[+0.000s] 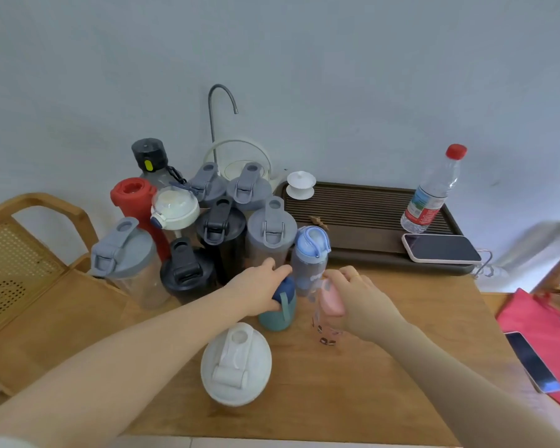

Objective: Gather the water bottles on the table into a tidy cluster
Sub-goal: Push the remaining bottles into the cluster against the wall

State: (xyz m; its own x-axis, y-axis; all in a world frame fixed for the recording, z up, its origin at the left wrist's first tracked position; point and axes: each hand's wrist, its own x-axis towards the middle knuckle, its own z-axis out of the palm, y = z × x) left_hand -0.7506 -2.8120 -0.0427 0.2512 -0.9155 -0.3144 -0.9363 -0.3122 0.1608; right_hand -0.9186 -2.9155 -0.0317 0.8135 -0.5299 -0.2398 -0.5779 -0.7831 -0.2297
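Note:
Several bottles stand packed together at the table's back left, among them a red bottle (133,197), grey-lidded shakers (270,226) and black-lidded ones (188,273). My left hand (259,286) grips the dark blue cap of a small teal bottle (277,313). My right hand (353,292) holds the pink lid of a clear bottle (325,328). Between the hands stands a blue-lidded bottle (309,253). A white-lidded shaker (236,368) stands apart, nearer to me. A clear plastic bottle with a red cap (432,192) rests on the tea tray.
A dark slatted tea tray (362,218) at the back right carries a white lidded cup (300,184) and a phone (440,248). A kettle with a gooseneck tap (240,156) stands behind the bottles. A wooden chair (23,253) is left; a red bag (543,334) with another phone is right.

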